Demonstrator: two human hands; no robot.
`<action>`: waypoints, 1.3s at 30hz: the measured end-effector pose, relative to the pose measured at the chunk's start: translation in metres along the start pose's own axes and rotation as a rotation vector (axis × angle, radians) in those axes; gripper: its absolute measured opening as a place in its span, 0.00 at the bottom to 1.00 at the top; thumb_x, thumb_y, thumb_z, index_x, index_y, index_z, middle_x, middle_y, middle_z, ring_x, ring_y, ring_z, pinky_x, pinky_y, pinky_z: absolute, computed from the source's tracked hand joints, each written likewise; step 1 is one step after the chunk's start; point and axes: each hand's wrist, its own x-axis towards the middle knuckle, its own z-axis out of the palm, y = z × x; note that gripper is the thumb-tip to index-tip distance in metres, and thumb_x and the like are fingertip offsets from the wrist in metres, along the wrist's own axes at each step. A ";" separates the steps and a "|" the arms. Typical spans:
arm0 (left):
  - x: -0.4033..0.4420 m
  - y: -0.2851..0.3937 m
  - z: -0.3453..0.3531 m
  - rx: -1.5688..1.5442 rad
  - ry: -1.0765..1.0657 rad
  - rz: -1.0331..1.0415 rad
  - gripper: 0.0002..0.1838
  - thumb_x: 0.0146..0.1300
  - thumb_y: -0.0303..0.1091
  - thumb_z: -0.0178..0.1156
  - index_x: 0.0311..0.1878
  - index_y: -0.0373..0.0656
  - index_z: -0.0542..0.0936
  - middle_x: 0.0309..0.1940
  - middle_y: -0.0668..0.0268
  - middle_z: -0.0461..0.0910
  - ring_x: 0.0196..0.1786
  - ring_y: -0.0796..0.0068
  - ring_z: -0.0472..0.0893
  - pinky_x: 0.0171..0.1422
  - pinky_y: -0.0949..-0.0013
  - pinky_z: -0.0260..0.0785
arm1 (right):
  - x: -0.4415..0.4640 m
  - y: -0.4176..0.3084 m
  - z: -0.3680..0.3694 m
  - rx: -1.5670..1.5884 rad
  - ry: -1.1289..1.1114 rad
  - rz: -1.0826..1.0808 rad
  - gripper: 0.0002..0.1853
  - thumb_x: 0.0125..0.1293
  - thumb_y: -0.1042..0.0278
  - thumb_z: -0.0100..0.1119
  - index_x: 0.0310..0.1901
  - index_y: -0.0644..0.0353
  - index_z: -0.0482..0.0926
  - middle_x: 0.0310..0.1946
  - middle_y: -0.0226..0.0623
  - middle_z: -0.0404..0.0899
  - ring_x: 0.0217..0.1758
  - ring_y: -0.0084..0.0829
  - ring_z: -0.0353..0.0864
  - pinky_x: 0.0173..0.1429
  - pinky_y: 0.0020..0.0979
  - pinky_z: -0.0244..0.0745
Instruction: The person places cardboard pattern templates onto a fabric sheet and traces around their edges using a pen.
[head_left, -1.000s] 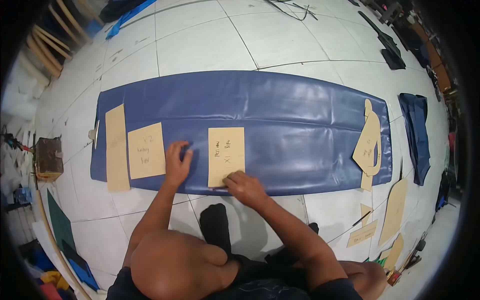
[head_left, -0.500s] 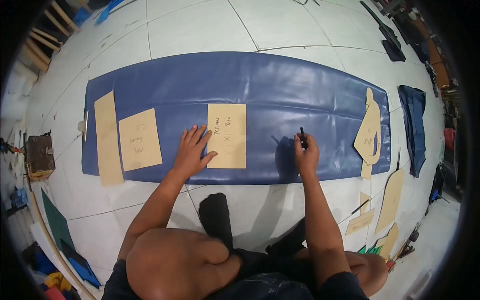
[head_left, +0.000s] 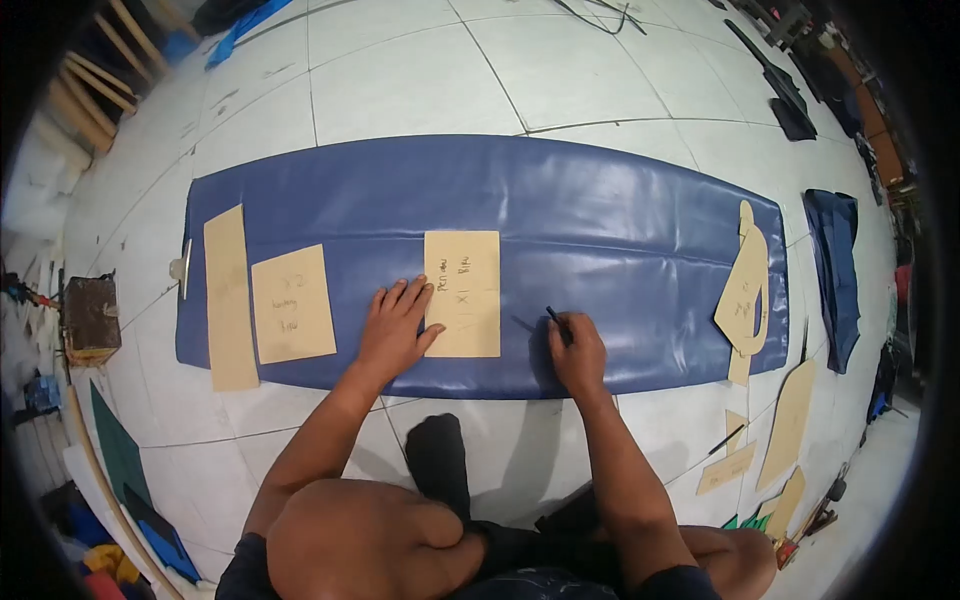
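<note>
A long sheet of blue vinyl-like material [head_left: 340, 190] lies flat on the tiled floor. My left hand [head_left: 398, 325] is spread out, its fingertips on the left edge of a tan rectangular card pattern [head_left: 475, 320] with handwriting on it. Between the fingers of my right hand [head_left: 577, 350] is a dark pen [head_left: 555, 317], tip pointing up and left, above the sheet to the right of that card. Farther left on the sheet lie a squarish card pattern [head_left: 295, 310] and a long narrow card strip [head_left: 230, 300].
A curved card pattern with a slot [head_left: 738, 310] lies at the sheet's right end. More card pieces [head_left: 787, 425] and a thin black stick [head_left: 727, 440] are on the floor at right. Folded dark blue material [head_left: 832, 280] lies beyond. A brown box [head_left: 91, 320] stands at left.
My right hand has moved left with the pen, closer to the rectangular card. My left hand stays on the card's edge. The whole view has shifted slightly.
</note>
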 end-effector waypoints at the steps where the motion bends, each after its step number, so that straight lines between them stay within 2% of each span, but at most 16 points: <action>1: 0.001 0.000 0.000 -0.007 -0.007 -0.009 0.35 0.68 0.51 0.63 0.72 0.41 0.70 0.76 0.60 0.65 0.75 0.52 0.64 0.79 0.42 0.52 | 0.000 -0.001 -0.001 -0.001 -0.004 -0.015 0.08 0.66 0.66 0.65 0.45 0.54 0.81 0.42 0.38 0.82 0.45 0.45 0.84 0.46 0.43 0.79; 10: 0.009 0.001 -0.004 0.041 0.001 0.008 0.36 0.64 0.49 0.65 0.71 0.41 0.71 0.74 0.61 0.67 0.70 0.57 0.68 0.73 0.43 0.58 | 0.002 0.007 -0.002 -0.023 -0.007 0.035 0.08 0.66 0.66 0.65 0.44 0.55 0.80 0.41 0.40 0.81 0.43 0.47 0.83 0.45 0.44 0.78; 20: 0.010 0.001 -0.002 0.002 0.005 0.015 0.35 0.64 0.47 0.67 0.70 0.40 0.71 0.73 0.59 0.67 0.70 0.54 0.68 0.73 0.45 0.55 | -0.001 0.015 0.002 -0.020 0.003 0.054 0.09 0.65 0.65 0.66 0.45 0.54 0.81 0.41 0.39 0.81 0.45 0.47 0.83 0.46 0.46 0.78; 22: 0.009 0.000 0.001 0.003 0.007 0.004 0.36 0.65 0.47 0.66 0.71 0.39 0.70 0.74 0.59 0.66 0.70 0.53 0.68 0.74 0.47 0.55 | -0.001 0.018 0.005 -0.057 0.039 0.014 0.09 0.68 0.64 0.67 0.44 0.59 0.82 0.39 0.42 0.83 0.40 0.45 0.85 0.45 0.41 0.79; 32: 0.006 -0.002 0.004 0.016 -0.005 0.038 0.36 0.66 0.46 0.64 0.73 0.38 0.69 0.74 0.53 0.66 0.72 0.51 0.67 0.74 0.47 0.54 | -0.004 0.012 0.002 -0.046 0.010 -0.005 0.08 0.66 0.65 0.67 0.43 0.56 0.82 0.38 0.39 0.82 0.39 0.44 0.84 0.42 0.40 0.79; 34: 0.005 0.000 0.004 0.011 0.015 0.025 0.34 0.67 0.44 0.63 0.73 0.40 0.70 0.75 0.52 0.65 0.72 0.49 0.67 0.75 0.46 0.54 | -0.005 0.011 0.002 -0.076 -0.006 0.038 0.08 0.66 0.64 0.67 0.43 0.55 0.82 0.38 0.38 0.82 0.39 0.43 0.84 0.41 0.40 0.80; 39: 0.004 0.005 0.000 -0.049 0.010 0.019 0.30 0.69 0.43 0.62 0.71 0.44 0.73 0.75 0.51 0.65 0.73 0.45 0.65 0.76 0.44 0.52 | -0.007 0.014 0.004 -0.118 -0.015 -0.031 0.08 0.66 0.62 0.67 0.42 0.54 0.83 0.39 0.37 0.83 0.39 0.43 0.85 0.42 0.41 0.80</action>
